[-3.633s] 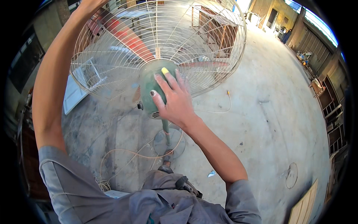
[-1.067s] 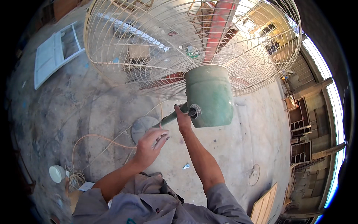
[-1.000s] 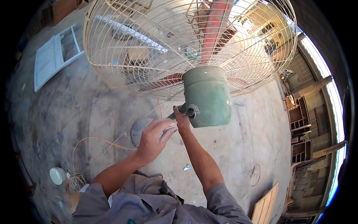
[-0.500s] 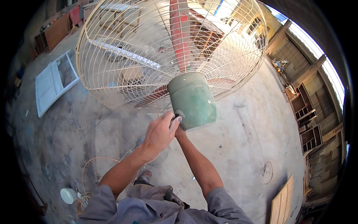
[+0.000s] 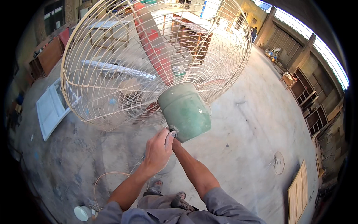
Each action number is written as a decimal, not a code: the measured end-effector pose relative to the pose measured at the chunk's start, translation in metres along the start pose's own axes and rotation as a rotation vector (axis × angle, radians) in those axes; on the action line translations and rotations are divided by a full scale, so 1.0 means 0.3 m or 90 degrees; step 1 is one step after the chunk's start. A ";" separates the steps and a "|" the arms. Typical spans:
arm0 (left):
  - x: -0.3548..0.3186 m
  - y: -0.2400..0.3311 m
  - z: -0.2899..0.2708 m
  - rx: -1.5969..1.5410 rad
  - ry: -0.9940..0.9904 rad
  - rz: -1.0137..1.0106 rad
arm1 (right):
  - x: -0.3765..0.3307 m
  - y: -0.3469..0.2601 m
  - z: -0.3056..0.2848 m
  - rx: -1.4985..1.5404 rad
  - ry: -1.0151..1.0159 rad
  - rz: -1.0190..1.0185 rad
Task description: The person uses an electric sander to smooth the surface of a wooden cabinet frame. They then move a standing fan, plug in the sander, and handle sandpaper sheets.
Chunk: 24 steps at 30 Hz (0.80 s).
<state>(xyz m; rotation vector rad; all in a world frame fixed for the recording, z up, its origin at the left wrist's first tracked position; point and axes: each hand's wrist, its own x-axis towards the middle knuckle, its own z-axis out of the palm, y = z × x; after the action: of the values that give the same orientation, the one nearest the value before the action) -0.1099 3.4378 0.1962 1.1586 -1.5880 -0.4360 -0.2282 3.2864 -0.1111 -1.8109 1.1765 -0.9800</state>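
The large pedestal fan (image 5: 156, 63) is standing on the concrete floor (image 5: 246, 142), its green motor housing (image 5: 185, 111) tilting toward the person behind the cream wire guard (image 5: 112, 86). The left hand (image 5: 158, 151) is reaching up with fingers curled, its fingertips (image 5: 170, 135) pressing on the small knob (image 5: 173, 130) under the housing. The right hand is hiding behind the left, so its grip cannot be told; only its forearm (image 5: 194, 170) is showing.

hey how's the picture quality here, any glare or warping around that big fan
Head view: strong fisheye warp, the fan guard bulging and walls curving toward a black rim; daylight blows out behind the guard's top; green motor housing and left hand stay sharp, softly lit.
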 end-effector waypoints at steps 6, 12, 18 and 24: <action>-0.015 0.032 -0.026 0.016 0.004 -0.002 | 0.005 -0.090 0.028 0.018 0.065 0.009; -0.013 -0.014 -0.036 0.005 -0.012 0.016 | -0.052 -0.153 0.003 0.119 0.104 0.059; 0.007 -0.032 -0.072 -0.007 -0.024 -0.006 | -0.028 -0.210 -0.019 0.217 0.159 0.095; 0.023 -0.034 -0.103 0.007 -0.056 -0.022 | -0.007 -0.240 0.002 0.143 0.188 0.092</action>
<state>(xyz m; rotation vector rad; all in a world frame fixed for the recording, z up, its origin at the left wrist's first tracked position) -0.0774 3.4360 0.2034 1.1899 -1.6498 -0.5076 -0.2022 3.3098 -0.0482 -1.4173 1.2961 -1.2701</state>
